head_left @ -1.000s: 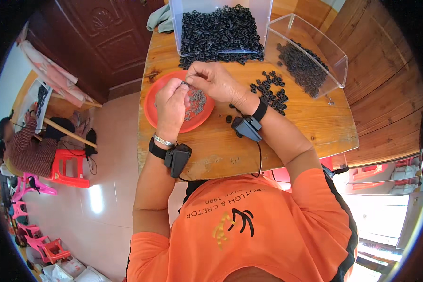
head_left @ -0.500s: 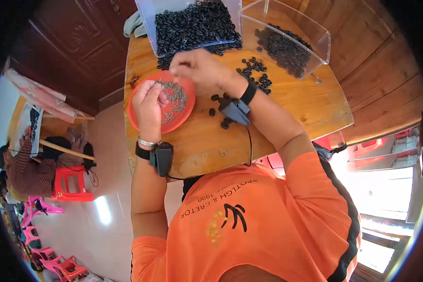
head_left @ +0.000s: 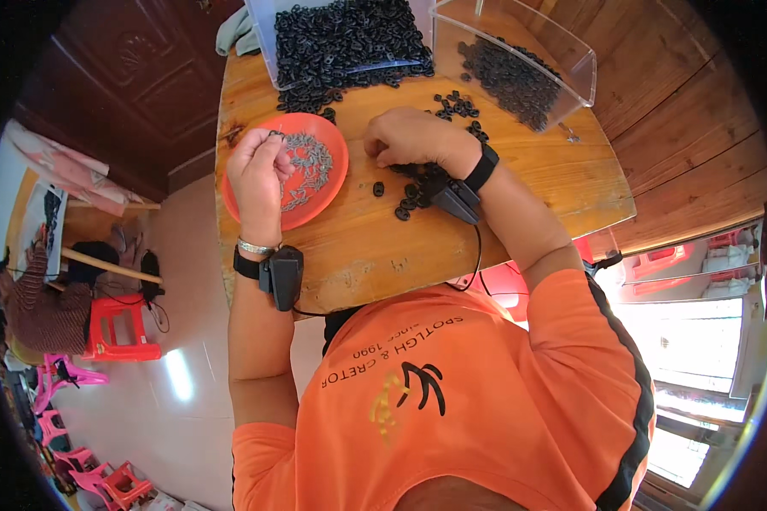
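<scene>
My left hand (head_left: 262, 166) is over the left side of an orange-red plate (head_left: 338, 189) holding many small grey metal pins (head_left: 317, 162). Its fingers are closed around a small black oval piece (head_left: 277, 134) with a thin bit sticking up from it. To the right of the plate, my right hand (head_left: 418, 139) is low over the wooden table, fingers curled together and pointing down. Whatever its fingertips hold is hidden. Loose black pieces (head_left: 409, 203) lie just below that hand, and more of them (head_left: 458, 106) lie beyond it.
At the back, a clear bin (head_left: 268, 43) spills black pieces (head_left: 354, 43) onto the table (head_left: 349, 272). A second clear tray (head_left: 590, 81) with black pieces is at the back right. Cables run from black devices on both wrists. Another person (head_left: 47, 311) sits far left near a red stool (head_left: 121, 328).
My right hand has moved right, from above the plate down to the table beside the loose black pieces. My left hand stays over the plate, and the black piece in its fingers now shows.
</scene>
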Demonstrator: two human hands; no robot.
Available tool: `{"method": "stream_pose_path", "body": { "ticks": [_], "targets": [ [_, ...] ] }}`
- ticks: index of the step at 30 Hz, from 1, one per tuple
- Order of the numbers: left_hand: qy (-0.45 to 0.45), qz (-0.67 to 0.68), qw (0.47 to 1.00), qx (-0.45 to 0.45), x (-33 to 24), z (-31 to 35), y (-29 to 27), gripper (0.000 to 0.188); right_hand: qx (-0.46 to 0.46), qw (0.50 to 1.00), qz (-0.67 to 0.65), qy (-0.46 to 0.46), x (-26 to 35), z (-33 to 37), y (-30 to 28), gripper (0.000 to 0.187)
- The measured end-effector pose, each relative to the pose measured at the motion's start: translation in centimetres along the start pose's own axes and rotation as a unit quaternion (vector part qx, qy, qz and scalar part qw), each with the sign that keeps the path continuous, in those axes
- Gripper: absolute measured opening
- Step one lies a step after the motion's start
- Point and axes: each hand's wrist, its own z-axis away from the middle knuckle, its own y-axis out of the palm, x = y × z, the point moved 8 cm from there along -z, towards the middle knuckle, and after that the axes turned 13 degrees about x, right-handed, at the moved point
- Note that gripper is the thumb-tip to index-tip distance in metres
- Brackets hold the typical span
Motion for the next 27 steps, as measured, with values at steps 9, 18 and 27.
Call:
{"method": "stream_pose_path", "body": {
  "ticks": [9,18,27],
  "targets": [
    [0.001,-0.003,1.000,0.021,0.3,0.0,0.4,0.013,-0.003,1.000,-0.011,-0.008,-0.6,0.5,0.0,0.019],
    [-0.009,-0.009,1.000,0.013,0.4,0.0,0.1,0.013,-0.007,1.000,-0.011,0.005,-1.8,0.2,0.3,0.018],
    [-0.060,0.149,0.976,0.150,1.7,0.8,4.6,0.018,-0.093,0.781,-0.595,-0.165,-1.1,-1.1,-0.7,0.015]
  ]
}}
